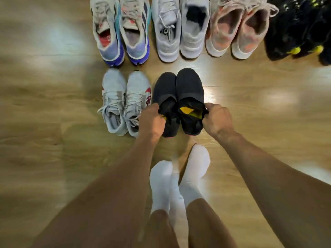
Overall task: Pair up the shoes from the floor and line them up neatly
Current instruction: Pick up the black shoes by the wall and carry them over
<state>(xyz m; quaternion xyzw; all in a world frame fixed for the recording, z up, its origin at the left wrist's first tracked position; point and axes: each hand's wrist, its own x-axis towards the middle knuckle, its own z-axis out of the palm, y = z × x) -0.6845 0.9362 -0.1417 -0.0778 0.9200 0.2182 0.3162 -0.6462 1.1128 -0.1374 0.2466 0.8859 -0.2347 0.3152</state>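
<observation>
Two black slip-on shoes stand side by side on the wooden floor, toes pointing away from me. My left hand point(152, 120) grips the collar of the left black shoe point(164, 90). My right hand point(217, 119) grips the collar of the right black shoe point(189, 86), whose yellow insole shows. To their left sits a white pair with red marks point(125, 97). Behind runs a row of pairs: white-blue sneakers point(121, 33), grey sneakers point(179, 29), pink-beige sneakers point(238, 29) and black shoes with yellow-green accents point(300, 33).
My feet in white socks point(179, 178) stand just behind the black pair. Bare wooden floor point(44, 113) stretches to the left and to the right of the shoes, with bright light reflections on it.
</observation>
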